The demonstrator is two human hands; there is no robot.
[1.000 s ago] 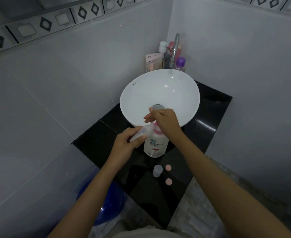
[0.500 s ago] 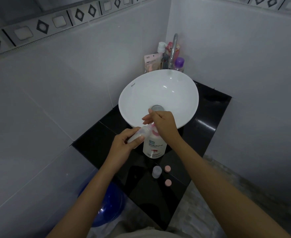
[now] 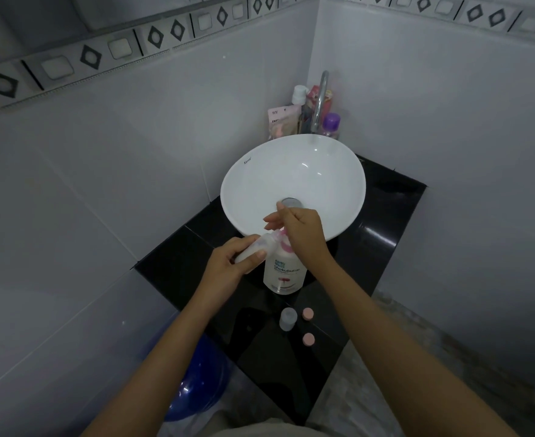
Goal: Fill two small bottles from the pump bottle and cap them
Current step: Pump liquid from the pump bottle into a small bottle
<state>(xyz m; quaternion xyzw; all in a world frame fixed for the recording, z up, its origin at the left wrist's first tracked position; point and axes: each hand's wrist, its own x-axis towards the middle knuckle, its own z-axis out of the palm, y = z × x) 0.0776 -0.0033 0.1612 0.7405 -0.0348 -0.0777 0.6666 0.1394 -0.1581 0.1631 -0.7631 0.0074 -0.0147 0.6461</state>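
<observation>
A white pump bottle [image 3: 284, 274] with a pink pump head stands on the black counter [image 3: 178, 257] in front of the basin. My right hand [image 3: 297, 231] rests on top of the pump head, fingers loosely extended. My left hand [image 3: 228, 266] grips a small clear bottle [image 3: 261, 244], tilted with its mouth against the pump nozzle. A second small clear bottle [image 3: 288, 318] stands uncapped on the counter nearer me. Two pink caps lie beside it, one [image 3: 308, 314] to its right and another [image 3: 308, 339] closer to me.
A white vessel basin [image 3: 323, 171] sits on the counter with a chrome tap [image 3: 320, 99] behind it. Toiletries [image 3: 283, 121] crowd the corner behind the basin. A blue bucket [image 3: 196, 386] is on the floor below the counter's left edge. Tiled walls close in left and right.
Both hands and the bottles stay in the same arrangement; only the view has shifted slightly.
</observation>
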